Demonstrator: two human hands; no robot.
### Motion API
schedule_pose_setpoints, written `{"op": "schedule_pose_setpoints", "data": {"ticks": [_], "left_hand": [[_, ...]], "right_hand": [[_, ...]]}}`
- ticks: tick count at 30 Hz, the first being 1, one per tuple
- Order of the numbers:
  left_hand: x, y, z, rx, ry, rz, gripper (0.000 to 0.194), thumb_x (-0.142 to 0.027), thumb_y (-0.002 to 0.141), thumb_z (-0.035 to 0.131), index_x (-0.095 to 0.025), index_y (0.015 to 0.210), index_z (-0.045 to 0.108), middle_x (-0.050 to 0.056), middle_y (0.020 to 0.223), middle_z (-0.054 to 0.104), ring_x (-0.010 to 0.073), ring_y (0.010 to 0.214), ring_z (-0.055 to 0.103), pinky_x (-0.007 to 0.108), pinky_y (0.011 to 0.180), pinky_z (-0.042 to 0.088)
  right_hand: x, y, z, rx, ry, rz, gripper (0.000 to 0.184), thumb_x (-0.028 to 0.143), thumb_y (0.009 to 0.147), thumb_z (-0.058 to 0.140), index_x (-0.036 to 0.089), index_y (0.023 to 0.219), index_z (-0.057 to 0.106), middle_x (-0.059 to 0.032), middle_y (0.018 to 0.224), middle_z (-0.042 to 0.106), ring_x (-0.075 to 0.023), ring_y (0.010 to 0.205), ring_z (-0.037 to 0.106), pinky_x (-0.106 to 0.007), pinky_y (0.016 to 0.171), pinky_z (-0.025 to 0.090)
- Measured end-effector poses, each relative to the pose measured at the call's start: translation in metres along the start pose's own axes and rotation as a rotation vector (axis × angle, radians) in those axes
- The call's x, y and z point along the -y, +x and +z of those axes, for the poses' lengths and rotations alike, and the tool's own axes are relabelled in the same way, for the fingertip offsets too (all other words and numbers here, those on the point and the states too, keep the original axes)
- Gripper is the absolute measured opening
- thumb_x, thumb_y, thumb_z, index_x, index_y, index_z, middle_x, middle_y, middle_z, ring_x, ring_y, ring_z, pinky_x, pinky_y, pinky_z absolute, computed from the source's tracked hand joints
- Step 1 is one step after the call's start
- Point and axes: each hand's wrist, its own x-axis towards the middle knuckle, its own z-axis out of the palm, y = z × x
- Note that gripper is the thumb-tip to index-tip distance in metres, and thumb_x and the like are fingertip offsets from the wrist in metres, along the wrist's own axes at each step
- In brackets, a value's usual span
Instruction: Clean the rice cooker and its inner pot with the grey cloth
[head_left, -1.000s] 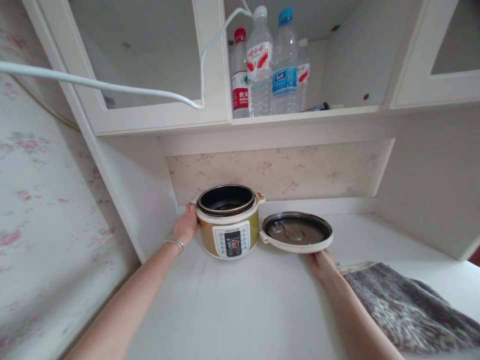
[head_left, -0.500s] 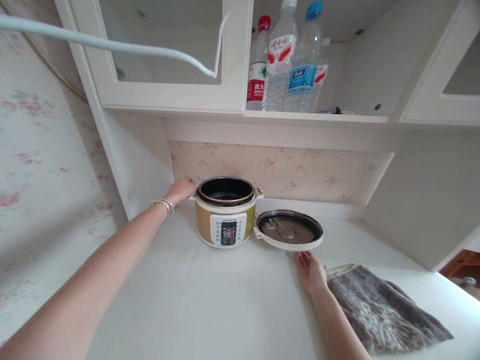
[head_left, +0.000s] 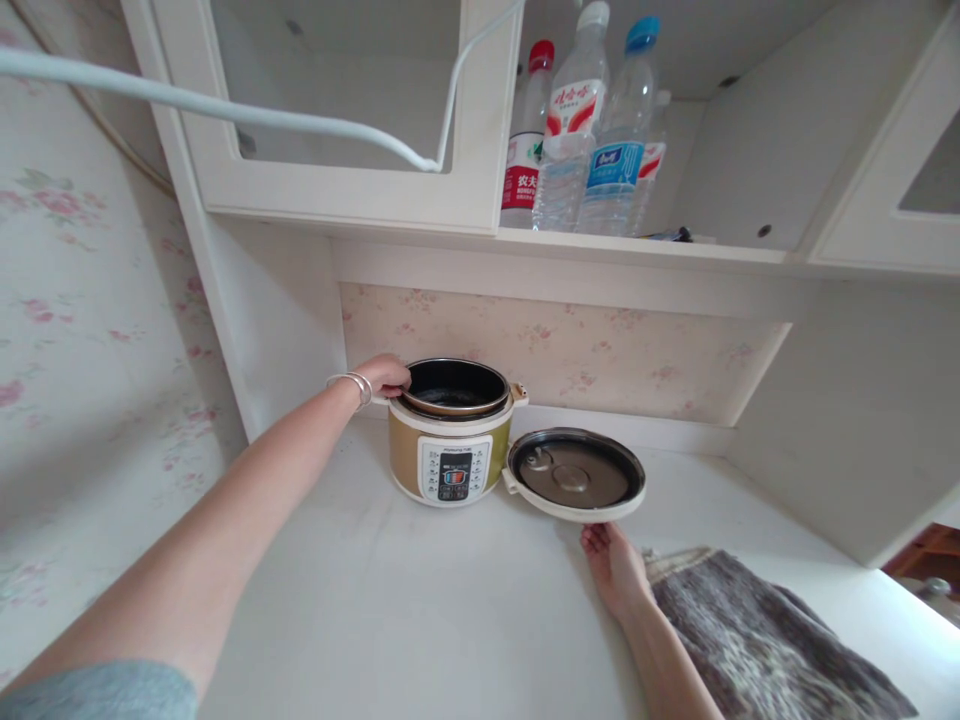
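White counter (head_left: 420, 610) and floral wallpaper (head_left: 82, 330) surround us. Upright on that counter, near the back, stands the cooker (head_left: 409, 450), its dark inner pot (head_left: 459, 380) showing a bare rim. We judge the pot stiff, fairly light and smooth, best held by opposite sides of that rim. Our left hand (head_left: 388, 373) bends its fingers over the rim's left side; whether they pinch it, we cannot tell. Just right of the cooker lies the lid (head_left: 574, 480), inside up, probably rigid and heavier, suited to an edge hold. Our right hand (head_left: 611, 565) half-curls its fingers at the lid's near edge; we cannot tell if they grip. Farther right is a furry cloth (head_left: 772, 630).
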Motion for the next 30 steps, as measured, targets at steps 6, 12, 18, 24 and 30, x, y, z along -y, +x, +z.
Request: {"op": "schedule_pose_setpoints", "data": {"ticks": [6,12,18,24,30], "left_hand": [[0.005,0.007,-0.001,0.059,-0.328,-0.089,0.028,-0.031,0.087,0.057,-0.014,0.109,0.058,0.008,0.106,0.061,0.0174,0.089,0.061,0.035,0.075,0.052],[0.021,0.006,0.008,-0.01,-0.681,0.066,0.022,-0.014,0.075,0.065,-0.01,0.096,0.061,0.003,0.076,0.059,0.0091,0.061,0.055,0.02,0.051,0.045],[0.016,0.008,0.016,-0.117,-0.924,0.203,0.047,-0.004,0.053,0.059,-0.018,0.098,0.058,-0.009,0.051,0.044,0.0027,0.038,0.036,0.013,0.034,0.024],[-0.003,0.017,0.003,-0.06,-0.897,0.161,0.036,-0.003,0.049,0.056,-0.018,0.082,0.056,-0.008,0.048,0.042,0.0033,0.035,0.036,0.013,0.031,0.021],[-0.004,0.022,-0.017,0.112,-0.69,-0.038,0.028,0.005,0.045,0.059,-0.018,0.055,0.046,-0.009,0.037,0.033,0.0018,0.028,0.021,0.014,0.027,0.007]], "right_hand": [[-0.001,0.001,-0.002,0.001,0.011,0.019,0.012,0.026,0.072,0.068,0.018,0.075,0.06,-0.001,0.067,0.064,-0.012,0.058,0.058,-0.022,0.053,0.051],[-0.007,0.001,-0.009,0.033,-0.003,0.014,0.019,0.032,0.069,0.072,0.016,0.075,0.063,-0.0001,0.067,0.063,-0.0101,0.061,0.056,-0.018,0.056,0.049],[-0.009,-0.007,-0.005,0.09,-0.108,-0.042,0.031,0.044,0.066,0.075,0.017,0.074,0.063,0.0009,0.067,0.062,-0.0096,0.059,0.052,-0.019,0.053,0.044],[-0.006,-0.015,0.003,0.078,-0.172,-0.089,0.031,0.047,0.067,0.073,0.018,0.075,0.062,0.0018,0.067,0.061,-0.0107,0.058,0.05,-0.022,0.053,0.043],[-0.008,-0.014,0.002,0.091,-0.233,-0.103,0.033,0.05,0.069,0.069,0.019,0.074,0.061,0.0024,0.067,0.062,-0.0111,0.056,0.051,-0.023,0.053,0.041]]}}
